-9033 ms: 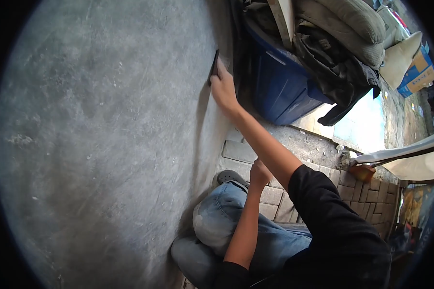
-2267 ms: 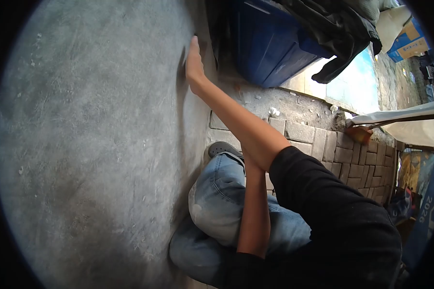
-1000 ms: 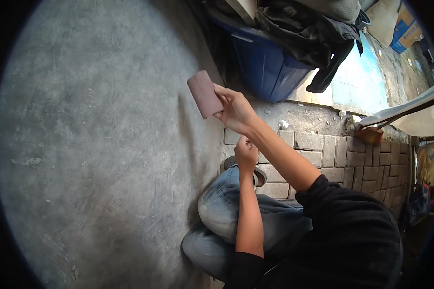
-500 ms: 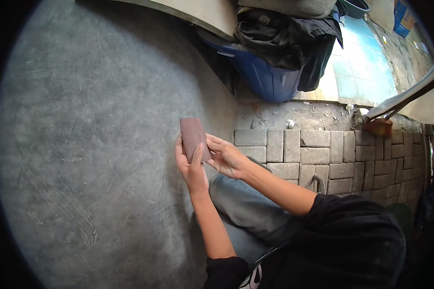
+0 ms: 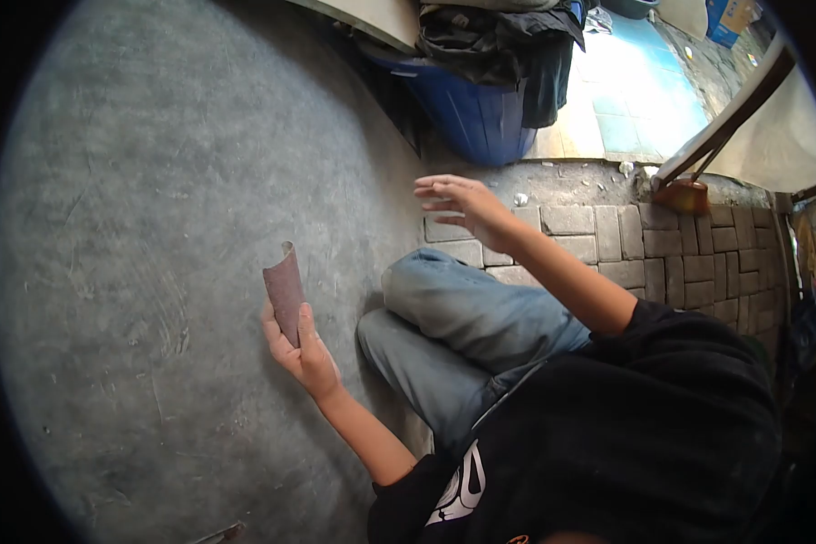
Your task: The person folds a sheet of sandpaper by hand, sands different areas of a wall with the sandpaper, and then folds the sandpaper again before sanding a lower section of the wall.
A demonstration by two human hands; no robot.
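My left hand (image 5: 304, 349) grips the lower end of a curled, reddish-brown sheet (image 5: 285, 292) that looks like sandpaper, its thumb lying across the near side. The sheet stands up from the fingers in front of the grey wall (image 5: 154, 227). Over the paving, to the right of the wall, my right hand (image 5: 467, 208) is raised with its fingers apart and nothing in them. A wide gap lies between the two hands. My bent knees in faded jeans (image 5: 462, 308) are below my right hand.
A blue bin (image 5: 480, 113) with dark cloth (image 5: 494, 45) over it stands at the top. Brick paving (image 5: 607, 240) runs to the right, with bits of rubble along its edge. An orange-brown object (image 5: 684, 197) hangs near a pole at the right. Light blue tiles (image 5: 644, 86) lie beyond.
The sheet went from my right hand to my left hand, which has moved down and left with it. My right hand has let go and moved up and right. The view has shifted too.
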